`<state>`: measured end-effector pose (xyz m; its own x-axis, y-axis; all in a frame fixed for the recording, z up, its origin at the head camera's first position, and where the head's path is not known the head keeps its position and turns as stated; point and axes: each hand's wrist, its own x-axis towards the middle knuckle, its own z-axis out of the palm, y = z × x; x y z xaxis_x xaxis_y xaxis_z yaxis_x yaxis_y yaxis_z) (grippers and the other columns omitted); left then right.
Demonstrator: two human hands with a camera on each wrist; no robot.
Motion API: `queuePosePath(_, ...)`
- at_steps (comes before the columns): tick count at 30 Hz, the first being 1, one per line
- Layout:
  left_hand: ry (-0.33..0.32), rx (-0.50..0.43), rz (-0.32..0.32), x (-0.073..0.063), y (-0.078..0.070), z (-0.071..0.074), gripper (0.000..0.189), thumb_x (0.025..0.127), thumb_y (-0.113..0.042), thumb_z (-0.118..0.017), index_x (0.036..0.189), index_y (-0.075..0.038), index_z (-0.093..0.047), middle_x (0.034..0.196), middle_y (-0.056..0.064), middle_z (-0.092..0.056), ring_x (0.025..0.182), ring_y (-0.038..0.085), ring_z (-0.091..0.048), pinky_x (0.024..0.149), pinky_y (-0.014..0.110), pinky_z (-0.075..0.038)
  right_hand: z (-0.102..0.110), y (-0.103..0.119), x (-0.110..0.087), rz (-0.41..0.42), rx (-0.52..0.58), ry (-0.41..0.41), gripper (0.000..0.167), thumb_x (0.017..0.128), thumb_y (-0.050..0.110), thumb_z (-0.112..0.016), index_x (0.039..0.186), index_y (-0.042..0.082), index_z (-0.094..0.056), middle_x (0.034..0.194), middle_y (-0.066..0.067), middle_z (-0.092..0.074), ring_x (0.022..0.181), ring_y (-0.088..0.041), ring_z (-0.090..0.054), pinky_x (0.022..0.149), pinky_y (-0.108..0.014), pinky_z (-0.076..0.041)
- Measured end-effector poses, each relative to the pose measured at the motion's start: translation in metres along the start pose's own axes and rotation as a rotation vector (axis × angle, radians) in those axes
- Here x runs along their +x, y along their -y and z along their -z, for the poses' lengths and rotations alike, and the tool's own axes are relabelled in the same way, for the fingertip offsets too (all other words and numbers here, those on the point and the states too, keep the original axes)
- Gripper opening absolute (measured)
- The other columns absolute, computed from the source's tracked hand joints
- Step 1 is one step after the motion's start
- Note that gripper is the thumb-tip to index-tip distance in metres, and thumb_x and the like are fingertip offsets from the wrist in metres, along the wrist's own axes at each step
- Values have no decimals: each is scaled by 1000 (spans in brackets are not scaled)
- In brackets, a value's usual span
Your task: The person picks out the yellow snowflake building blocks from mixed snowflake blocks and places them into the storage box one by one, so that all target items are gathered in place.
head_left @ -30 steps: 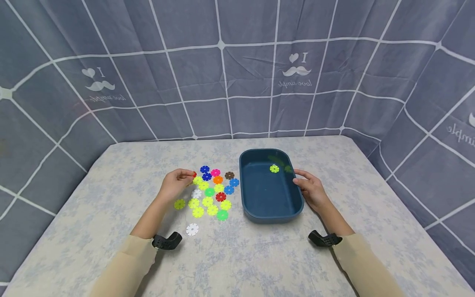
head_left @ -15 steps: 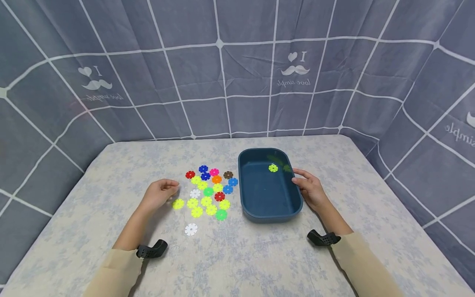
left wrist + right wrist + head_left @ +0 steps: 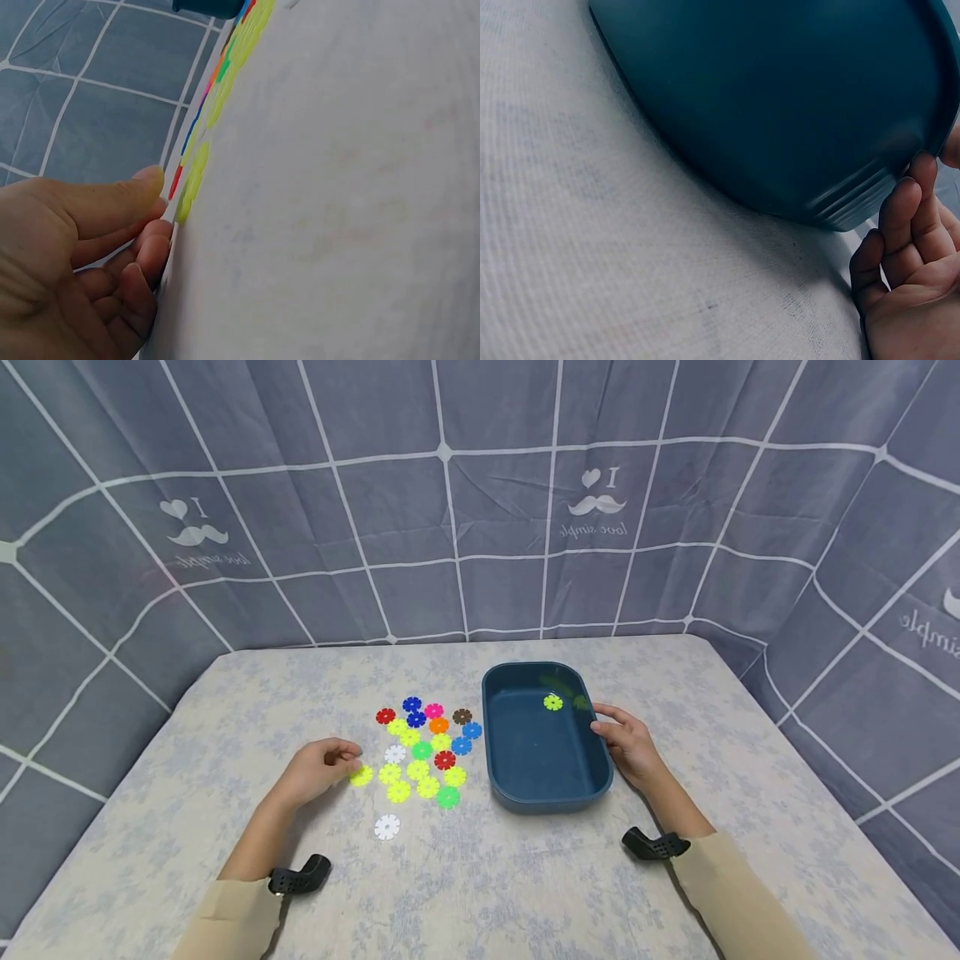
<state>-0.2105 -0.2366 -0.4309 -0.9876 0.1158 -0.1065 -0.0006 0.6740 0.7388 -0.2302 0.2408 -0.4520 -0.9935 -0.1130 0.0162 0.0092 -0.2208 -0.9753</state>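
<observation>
left hand point(image 3: 313, 771) is kinda curled, thumb and finger apart, right at the yellow disc point(image 3: 364, 777) at 8 o'clock of the disc pile point(image 3: 422, 750) on the desk point(image 3: 480, 893), right hand point(image 3: 632, 748) is pinching the blue bin point(image 3: 546, 760) at its 3 o'clock rim

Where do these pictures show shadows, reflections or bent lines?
Head view: white lines on the grey-blue checked curtain bend towards both sides, yellowish reflections show inside the dark blue rectangular plastic bin; right wrist view: soft shadow beside the bin on the pale patterned tablecloth.
</observation>
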Motion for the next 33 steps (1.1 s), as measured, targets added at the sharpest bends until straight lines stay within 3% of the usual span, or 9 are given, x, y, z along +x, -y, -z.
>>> queuePosePath(6,28,-15,-19,3,8,0,34,92,-20,-70,116,3,-63,98,9,-62,87,23,-54,68,32,-47,0,0,0,2,-6,-2,36,95,1,-56,130,0,-50,80,1,-71,73,-11,-65,70,-26,-54)
queuePosePath(12,95,-44,-98,2,6,5,39,88,-19,-75,117,4,-63,102,10,-62,90,22,-54,73,32,-47,0,-1,-1,12,1,-9,30,95,-1,-55,124,7,-54,77,2,-71,71,-10,-66,68,-26,-54)
queuePosePath(16,129,-53,-111,2,5,8,43,84,-19,-78,118,3,-63,103,9,-60,91,23,-51,77,33,-45,0,0,-1,10,7,-8,31,95,0,-56,125,6,-54,77,2,-71,72,-10,-66,68,-26,-54)
queuePosePath(25,128,-34,-88,1,6,4,40,80,-13,-81,113,3,-64,94,7,-55,87,24,-48,74,33,-43,-2,0,-1,-12,-11,-26,39,95,1,-57,133,-3,-47,79,2,-71,72,-10,-66,69,-26,-54)
queuePosePath(33,115,-11,-132,1,7,2,32,80,-10,-81,104,1,-63,89,6,-52,83,22,-46,73,32,-41,-1,-1,1,-5,-30,-24,42,96,2,-57,135,-6,-44,79,2,-71,73,-11,-66,70,-26,-54)
